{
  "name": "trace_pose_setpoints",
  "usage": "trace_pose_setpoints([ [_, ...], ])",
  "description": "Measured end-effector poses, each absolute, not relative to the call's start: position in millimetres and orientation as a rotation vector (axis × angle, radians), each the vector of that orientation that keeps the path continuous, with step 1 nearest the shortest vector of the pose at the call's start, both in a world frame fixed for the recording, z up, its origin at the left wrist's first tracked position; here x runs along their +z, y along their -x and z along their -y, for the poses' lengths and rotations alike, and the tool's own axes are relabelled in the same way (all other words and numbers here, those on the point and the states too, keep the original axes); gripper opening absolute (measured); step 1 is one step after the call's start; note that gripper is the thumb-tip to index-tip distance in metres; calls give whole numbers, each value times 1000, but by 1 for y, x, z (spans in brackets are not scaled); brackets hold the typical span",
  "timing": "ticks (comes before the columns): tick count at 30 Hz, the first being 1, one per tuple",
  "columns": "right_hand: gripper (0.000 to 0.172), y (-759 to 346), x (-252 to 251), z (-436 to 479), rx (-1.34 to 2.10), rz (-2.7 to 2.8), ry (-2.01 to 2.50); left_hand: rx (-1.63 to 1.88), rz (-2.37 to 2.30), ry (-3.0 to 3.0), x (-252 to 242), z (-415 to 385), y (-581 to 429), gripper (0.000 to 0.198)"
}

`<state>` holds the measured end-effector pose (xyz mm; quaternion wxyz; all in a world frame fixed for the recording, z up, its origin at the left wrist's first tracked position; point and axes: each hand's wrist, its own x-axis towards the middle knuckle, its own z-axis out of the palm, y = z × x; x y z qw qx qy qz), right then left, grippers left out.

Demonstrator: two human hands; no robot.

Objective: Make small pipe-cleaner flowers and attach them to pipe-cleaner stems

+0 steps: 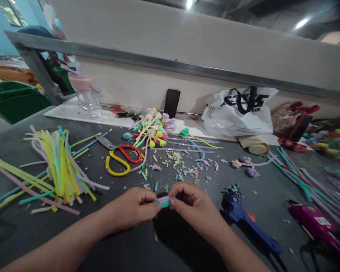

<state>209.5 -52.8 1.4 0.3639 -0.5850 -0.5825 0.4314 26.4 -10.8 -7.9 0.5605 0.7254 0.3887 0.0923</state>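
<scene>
Between my two hands, low in the middle of the head view, is a short bundle of lilac and green pipe cleaner pieces (163, 201). My left hand (133, 206) pinches its left end between thumb and fingers. At the other end, my right hand (191, 202) pinches it the same way. Small cut pipe cleaner bits (184, 166) are scattered just beyond my fingers. Scissors (117, 155) with one red and one yellow handle lie open past my left hand. A pile of long pipe cleaners (62, 166) spreads out to the left.
Pipe cleaner flowers (155, 126) lie heaped at the back. A blue glue gun (248, 221) and a purple glue gun (314, 223) rest at right. Behind stand a phone (172, 102), a white bag (238, 117) and a clear bottle (87, 98). A metal rail (158, 58) crosses behind.
</scene>
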Motion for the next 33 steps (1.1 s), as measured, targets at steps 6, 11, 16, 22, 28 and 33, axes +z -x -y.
trace_pose_setpoints([
  [6,3,-206,5,53,1247,1401,1494,207,-889,-1696,-7,13,-27,25],
  [11,4,-205,4,52,1318,1328,1521,196,-903,-1717,-9,12,-25,29],
  [16,9,-210,0,48,1389,1263,1461,190,-985,-1830,-7,9,-21,30],
  [22,14,-218,-3,44,1429,1135,1364,426,-983,-1784,-2,10,-24,19],
  [28,15,-219,-7,44,1461,1102,1277,513,-1002,-1953,0,13,-28,12],
  [33,18,-220,-7,45,1487,1092,1252,548,-983,-1922,-5,9,-25,20],
])
